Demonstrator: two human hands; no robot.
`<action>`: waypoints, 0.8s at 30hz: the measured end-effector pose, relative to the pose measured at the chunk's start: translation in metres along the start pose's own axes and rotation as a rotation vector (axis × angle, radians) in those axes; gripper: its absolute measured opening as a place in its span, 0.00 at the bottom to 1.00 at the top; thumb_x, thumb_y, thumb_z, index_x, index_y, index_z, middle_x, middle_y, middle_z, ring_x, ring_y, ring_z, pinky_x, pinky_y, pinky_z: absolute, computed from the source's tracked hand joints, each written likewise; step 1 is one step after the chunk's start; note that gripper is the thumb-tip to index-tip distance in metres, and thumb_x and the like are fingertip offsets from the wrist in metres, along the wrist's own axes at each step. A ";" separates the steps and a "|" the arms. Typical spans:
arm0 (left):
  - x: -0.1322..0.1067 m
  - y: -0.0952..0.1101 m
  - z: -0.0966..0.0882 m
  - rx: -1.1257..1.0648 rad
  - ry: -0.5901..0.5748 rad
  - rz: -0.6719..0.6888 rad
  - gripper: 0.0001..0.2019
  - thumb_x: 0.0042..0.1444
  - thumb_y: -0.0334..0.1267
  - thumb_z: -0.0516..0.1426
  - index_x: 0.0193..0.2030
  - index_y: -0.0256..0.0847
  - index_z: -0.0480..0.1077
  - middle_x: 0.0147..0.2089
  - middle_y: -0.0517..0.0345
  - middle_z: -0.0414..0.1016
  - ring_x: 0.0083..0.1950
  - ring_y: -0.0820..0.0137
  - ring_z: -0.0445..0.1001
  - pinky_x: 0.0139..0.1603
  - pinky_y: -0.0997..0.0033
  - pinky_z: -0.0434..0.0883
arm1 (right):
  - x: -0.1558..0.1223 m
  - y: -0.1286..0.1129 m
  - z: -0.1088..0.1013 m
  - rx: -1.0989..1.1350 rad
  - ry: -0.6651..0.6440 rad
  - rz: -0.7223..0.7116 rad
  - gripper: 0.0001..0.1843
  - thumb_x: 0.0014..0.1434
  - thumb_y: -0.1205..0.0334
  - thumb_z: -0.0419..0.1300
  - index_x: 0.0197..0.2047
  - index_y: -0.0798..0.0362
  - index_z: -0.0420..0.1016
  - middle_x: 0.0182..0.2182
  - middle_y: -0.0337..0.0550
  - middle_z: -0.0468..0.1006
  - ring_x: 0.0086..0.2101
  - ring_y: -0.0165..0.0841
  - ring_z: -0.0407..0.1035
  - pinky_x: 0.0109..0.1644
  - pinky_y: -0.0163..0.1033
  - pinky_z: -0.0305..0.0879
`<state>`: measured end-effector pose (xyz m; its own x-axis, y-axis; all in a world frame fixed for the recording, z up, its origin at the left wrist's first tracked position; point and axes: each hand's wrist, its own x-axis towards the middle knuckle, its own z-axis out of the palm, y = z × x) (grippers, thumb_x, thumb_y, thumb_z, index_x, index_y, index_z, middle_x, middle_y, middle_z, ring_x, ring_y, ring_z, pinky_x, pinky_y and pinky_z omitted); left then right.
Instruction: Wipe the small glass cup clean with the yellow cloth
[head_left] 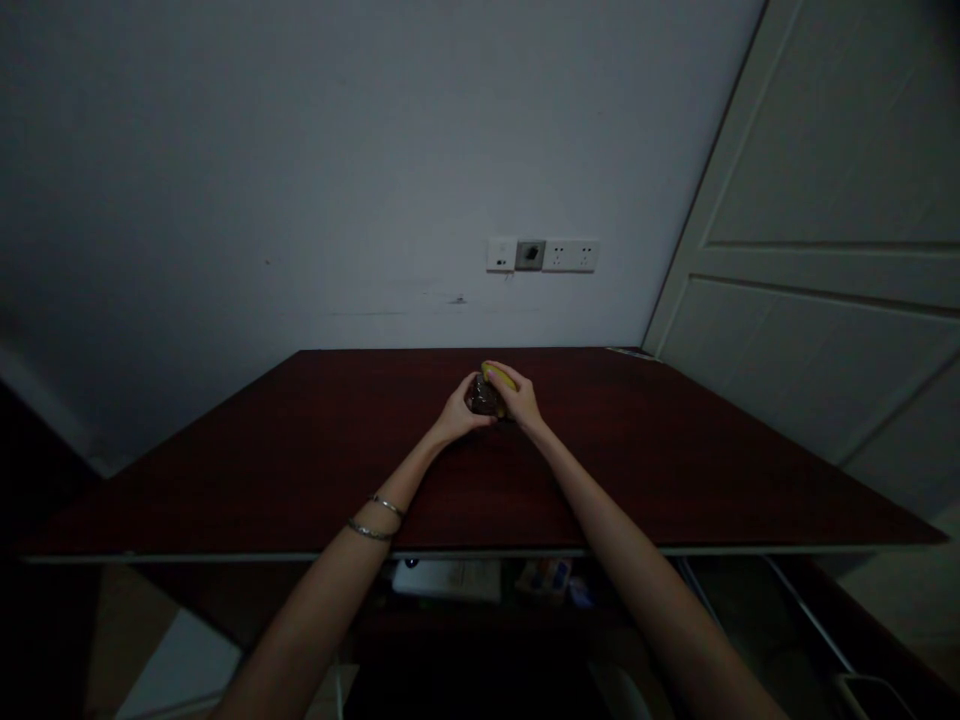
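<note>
The **left hand** (pixel 459 417) and the **right hand** (pixel 519 396) meet near the middle of the **bench** (pixel 637 470), closer to its far edge than to its near edge. Between them is a **small dark object** (pixel 484 397) with a glossy surface, and against it sits a **yellow rounded piece** (pixel 499 375). From this view I cannot tell if they are one thing, such as a jar with a yellow lid, or two things.

The **fingers** (pixel 501 398) of both hands are curled narrow and close around them: the left hand holds the dark object and the right hand holds the yellow piece. To work well here, it seems best to keep both grips firm and even, with the wrists low, so the small thing does not slip.

The dark object looks shiny, but the light is poor and the fingers cover much of it, so its details are hidden. Two thin **silver bangles** (pixel 377 517) sit on the left forearm. A **wall socket strip** (pixel 542 255) is on the wall beyond the far edge.
</note>
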<state>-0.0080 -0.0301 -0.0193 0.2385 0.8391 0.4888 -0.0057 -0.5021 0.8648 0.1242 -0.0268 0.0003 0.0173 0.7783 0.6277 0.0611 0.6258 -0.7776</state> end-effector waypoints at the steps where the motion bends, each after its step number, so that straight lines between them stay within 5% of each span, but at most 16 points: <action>1: 0.000 0.001 0.000 -0.016 -0.008 -0.001 0.45 0.28 0.28 0.66 0.57 0.33 0.53 0.55 0.42 0.63 0.54 0.60 0.65 0.55 0.61 0.62 | 0.001 0.000 0.000 0.022 -0.003 0.027 0.19 0.52 0.51 0.57 0.44 0.52 0.74 0.44 0.46 0.75 0.45 0.36 0.68 0.51 0.42 0.63; 9: 0.001 0.000 0.001 -0.083 0.086 -0.074 0.41 0.30 0.28 0.65 0.56 0.32 0.56 0.51 0.42 0.67 0.48 0.63 0.70 0.50 0.62 0.66 | -0.007 -0.013 -0.002 -0.131 -0.138 -0.240 0.17 0.51 0.56 0.60 0.46 0.46 0.73 0.47 0.42 0.72 0.48 0.34 0.65 0.55 0.40 0.58; 19: 0.001 0.001 0.001 -0.148 0.059 -0.071 0.44 0.27 0.29 0.67 0.56 0.32 0.57 0.53 0.43 0.67 0.50 0.63 0.69 0.54 0.60 0.65 | 0.004 -0.001 -0.001 0.100 -0.008 0.088 0.22 0.49 0.50 0.59 0.45 0.54 0.74 0.45 0.47 0.75 0.46 0.38 0.68 0.52 0.43 0.62; 24: 0.000 0.007 0.000 -0.097 0.106 -0.126 0.41 0.29 0.33 0.67 0.55 0.33 0.59 0.48 0.44 0.70 0.45 0.64 0.72 0.48 0.60 0.69 | 0.002 -0.008 -0.007 0.084 -0.086 0.020 0.23 0.48 0.51 0.60 0.47 0.51 0.73 0.47 0.45 0.73 0.48 0.37 0.67 0.53 0.42 0.61</action>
<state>-0.0082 -0.0332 -0.0133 0.1397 0.9141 0.3806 -0.0770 -0.3732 0.9245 0.1303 -0.0304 0.0084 -0.0679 0.7897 0.6097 -0.0226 0.6098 -0.7923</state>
